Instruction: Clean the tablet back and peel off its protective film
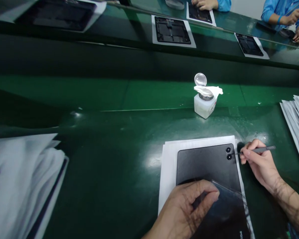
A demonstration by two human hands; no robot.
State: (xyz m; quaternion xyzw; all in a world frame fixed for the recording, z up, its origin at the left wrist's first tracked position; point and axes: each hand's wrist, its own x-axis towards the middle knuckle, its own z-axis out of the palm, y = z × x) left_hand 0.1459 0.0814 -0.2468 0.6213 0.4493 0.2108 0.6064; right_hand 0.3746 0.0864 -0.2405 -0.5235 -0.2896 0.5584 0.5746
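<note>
A dark grey tablet (201, 162) lies back side up on white sheets (168, 172), its two round camera lenses (228, 153) at the top right corner. Over the lower part of the tablet, my left hand (186, 205) pinches the raised edge of a clear film (226, 199) between thumb and fingertips. To the right of the tablet, my right hand (261, 162) grips slim dark tweezers (265, 148). Their thin tip points left and reaches the lower lens; whether it touches cannot be made out.
Behind the tablet stands a white dispenser bottle (204, 106), lid raised, with a white wipe on top. Wrapped stacks lie left (27, 186) and right (296, 126). A raised green ledge carries opened tablets (173, 31). Beyond it, co-workers' hands (205, 4) are at work.
</note>
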